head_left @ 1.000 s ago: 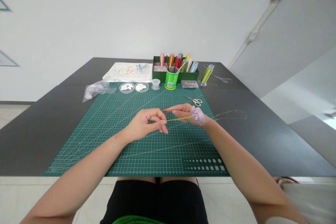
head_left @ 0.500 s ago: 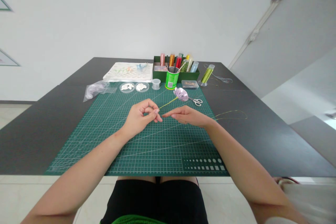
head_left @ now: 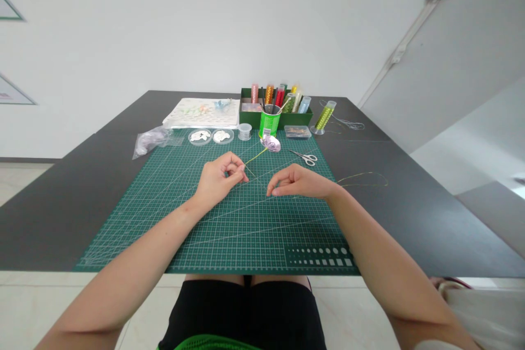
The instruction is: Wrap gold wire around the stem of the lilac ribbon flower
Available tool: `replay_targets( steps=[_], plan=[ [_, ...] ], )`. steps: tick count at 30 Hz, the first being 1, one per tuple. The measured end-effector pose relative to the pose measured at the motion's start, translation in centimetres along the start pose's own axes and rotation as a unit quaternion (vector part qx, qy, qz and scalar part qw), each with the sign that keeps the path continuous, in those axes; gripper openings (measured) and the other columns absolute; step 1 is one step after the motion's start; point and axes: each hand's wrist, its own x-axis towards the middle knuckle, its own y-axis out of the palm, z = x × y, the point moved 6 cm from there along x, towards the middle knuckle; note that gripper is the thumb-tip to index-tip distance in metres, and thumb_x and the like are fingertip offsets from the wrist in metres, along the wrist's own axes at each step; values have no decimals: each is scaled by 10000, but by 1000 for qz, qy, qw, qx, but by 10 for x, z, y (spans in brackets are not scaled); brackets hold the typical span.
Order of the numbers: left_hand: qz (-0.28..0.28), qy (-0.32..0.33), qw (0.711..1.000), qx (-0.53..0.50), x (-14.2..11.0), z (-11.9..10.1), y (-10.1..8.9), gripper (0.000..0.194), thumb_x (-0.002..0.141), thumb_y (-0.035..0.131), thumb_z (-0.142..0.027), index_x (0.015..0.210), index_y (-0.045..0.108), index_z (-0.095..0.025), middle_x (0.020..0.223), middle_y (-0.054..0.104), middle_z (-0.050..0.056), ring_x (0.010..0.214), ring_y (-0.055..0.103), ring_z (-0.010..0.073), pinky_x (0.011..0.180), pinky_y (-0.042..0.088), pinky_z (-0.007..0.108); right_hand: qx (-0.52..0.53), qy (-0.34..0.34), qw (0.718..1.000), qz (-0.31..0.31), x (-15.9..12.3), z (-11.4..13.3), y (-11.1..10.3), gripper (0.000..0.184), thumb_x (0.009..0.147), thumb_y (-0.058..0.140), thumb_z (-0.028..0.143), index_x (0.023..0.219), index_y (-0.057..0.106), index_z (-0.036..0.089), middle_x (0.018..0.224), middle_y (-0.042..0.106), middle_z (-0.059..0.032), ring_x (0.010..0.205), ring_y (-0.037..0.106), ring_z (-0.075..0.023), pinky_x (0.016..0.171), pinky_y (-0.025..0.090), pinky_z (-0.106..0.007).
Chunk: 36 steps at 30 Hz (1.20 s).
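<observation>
A pale purple flower (head_left: 270, 144) on a thin green stem (head_left: 257, 155) is held in my left hand (head_left: 221, 178), its thumb and fingertips pinched round the lower stem. A fine wire-like end sticks out past those fingertips. To the right, my right hand (head_left: 297, 181) hangs over the mat with fingers bent and thumb against the index finger. From beneath it a fine yellow-green thread (head_left: 365, 175) trails off in a loop on the table; the pinch itself is too fine to see clearly. A gap separates both hands. White-handled scissors (head_left: 307, 158) lie behind my right hand.
A green cutting mat (head_left: 229, 240) covers the middle of the dark table (head_left: 426, 219). Behind stand a green can (head_left: 269, 122) of tools, a box (head_left: 303, 119) of thread spools, a green spool (head_left: 325, 117), dishes (head_left: 199, 136) of white pieces and a plastic bag (head_left: 151, 140).
The flower has swung left and slightly up as my left hand turned the stem. My right hand has drawn away from the left, its index finger bending downward from a stretched position.
</observation>
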Motion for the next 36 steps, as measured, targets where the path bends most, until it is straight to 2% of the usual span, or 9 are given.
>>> replay_targets(
  steps=[3,9,11,15,21,26,32,36],
  plan=[
    [7,3,999,35,0,3,2,112,926,615,-296,851,613,-213,671,789,-47,552,690,121,646,497,241,-2,4,1000,-6,0,0,-1,309,885,803,446,937,789,142,517,278,134,503,231,-63,545,218,-247],
    [-1,17,996,85,1,7,1,98,935,605,-284,860,596,-222,692,793,-58,581,693,119,697,506,240,-5,-22,1000,-11,-1,8,0,315,837,846,421,739,688,167,526,259,139,523,315,-68,643,385,-263],
    [-9,17,995,95,1,9,-1,92,938,604,-273,863,592,-222,688,790,-58,581,691,118,698,501,238,3,-24,1000,1,-3,9,2,322,864,823,430,755,670,168,523,278,139,518,299,-67,617,363,-253],
    [-10,15,993,116,2,9,-1,96,946,603,-270,863,594,-222,694,792,-60,586,689,120,677,484,236,20,-28,999,33,-5,9,5,347,915,777,440,764,628,165,520,320,131,507,261,-58,542,245,-236],
    [14,3,988,151,1,11,3,94,942,603,-270,859,603,-227,702,793,-59,597,699,136,636,442,244,47,-33,997,45,-6,13,8,357,934,758,426,747,599,167,526,337,123,502,239,-53,521,199,-235],
    [68,14,976,204,1,15,12,65,919,625,-229,857,605,-231,716,790,-60,622,713,146,628,416,247,66,-70,995,-25,-6,20,2,367,910,778,434,725,617,162,534,371,103,496,260,-52,504,193,-241],
    [128,19,972,195,-4,14,24,53,940,623,-230,887,618,-234,732,789,-66,665,743,156,640,421,242,63,-111,967,-222,-10,22,-19,368,820,844,453,679,664,165,554,455,59,509,331,-70,489,230,-239],
    [172,20,974,144,-9,12,32,65,917,634,-182,874,612,-225,729,790,-72,661,739,144,664,447,231,30,-118,947,-297,-17,24,-27,305,818,842,421,700,719,168,561,514,33,508,353,-81,495,239,-251]
  ],
)
